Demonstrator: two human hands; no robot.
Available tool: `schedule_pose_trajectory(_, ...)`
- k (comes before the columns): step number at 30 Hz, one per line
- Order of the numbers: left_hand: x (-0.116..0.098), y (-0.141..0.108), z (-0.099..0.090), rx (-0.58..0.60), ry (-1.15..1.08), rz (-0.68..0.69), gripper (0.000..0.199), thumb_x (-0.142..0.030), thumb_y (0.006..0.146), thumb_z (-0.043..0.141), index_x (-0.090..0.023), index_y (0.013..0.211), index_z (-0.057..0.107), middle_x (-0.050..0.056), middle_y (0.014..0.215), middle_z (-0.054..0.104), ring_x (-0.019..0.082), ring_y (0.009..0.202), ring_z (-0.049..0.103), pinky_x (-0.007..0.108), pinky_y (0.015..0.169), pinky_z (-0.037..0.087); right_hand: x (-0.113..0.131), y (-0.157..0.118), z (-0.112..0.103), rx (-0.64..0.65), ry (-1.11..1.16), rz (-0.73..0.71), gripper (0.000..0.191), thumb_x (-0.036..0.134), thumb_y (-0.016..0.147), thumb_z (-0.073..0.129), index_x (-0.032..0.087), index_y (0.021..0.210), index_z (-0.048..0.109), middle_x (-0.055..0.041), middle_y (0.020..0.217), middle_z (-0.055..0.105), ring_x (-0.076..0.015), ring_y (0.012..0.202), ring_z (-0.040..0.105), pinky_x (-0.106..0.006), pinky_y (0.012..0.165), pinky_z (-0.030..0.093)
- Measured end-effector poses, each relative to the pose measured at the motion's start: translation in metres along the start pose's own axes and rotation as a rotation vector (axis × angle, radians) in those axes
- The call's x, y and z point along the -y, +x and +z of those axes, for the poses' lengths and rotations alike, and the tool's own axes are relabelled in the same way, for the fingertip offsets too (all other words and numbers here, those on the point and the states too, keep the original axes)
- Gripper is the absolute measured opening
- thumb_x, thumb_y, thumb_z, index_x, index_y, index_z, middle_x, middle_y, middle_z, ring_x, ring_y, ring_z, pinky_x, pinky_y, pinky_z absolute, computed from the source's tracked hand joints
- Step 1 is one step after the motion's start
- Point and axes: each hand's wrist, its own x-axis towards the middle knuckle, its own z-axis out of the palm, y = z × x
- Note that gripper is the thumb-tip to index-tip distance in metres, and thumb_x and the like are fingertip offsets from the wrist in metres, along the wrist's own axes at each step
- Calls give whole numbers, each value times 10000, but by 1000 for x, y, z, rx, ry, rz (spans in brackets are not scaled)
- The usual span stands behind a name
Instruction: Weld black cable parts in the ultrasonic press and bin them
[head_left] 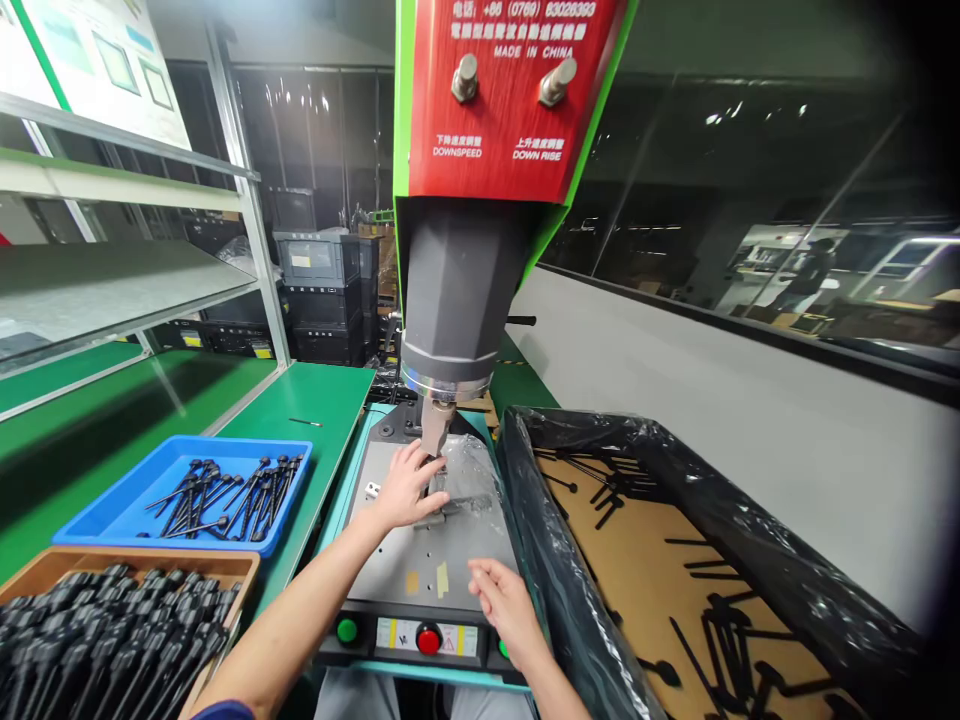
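My left hand (411, 487) reaches over the grey metal plate (397, 575) of the machine, with its fingers spread beside the fixture under the metal horn (436, 425). Those fingers partly cover a small black part there; whether they touch it I cannot tell. Lower and to the right, my right hand (501, 595) hovers above the plate's front right, fingers loosely curled and apart, nothing visible in them. Below the plate, the front panel has a red button (428, 640) and a green button (346, 630).
On the left are a blue tray (289, 500) of black parts and a brown tray (244, 570) heaped with them. A large box lined with black plastic (720, 500) stands at the right, black parts on its cardboard. The red and green machine head (495, 110) hangs overhead.
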Motion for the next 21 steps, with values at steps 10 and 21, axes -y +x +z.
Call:
schedule_pose_trajectory(10,7,7,0,98,65,54,616,-583,836,552,-261,1360,516,158,1312,493,371,1247,377,542,1019,287,-30,-32,-23,-61,29,80,443,606,652,708,205,834,667,-11,607,547,-87,429,313,-227,406,140)
schedule_pose_trajectory(21,3,6,-5,81,79,102,604,-545,862,539,-274,1398,473,159,1263,502,354,1194,417,533,957,356,-28,-48,-25,-66,47,59,552,643,668,710,148,911,675,13,615,549,-56,438,306,-204,402,181)
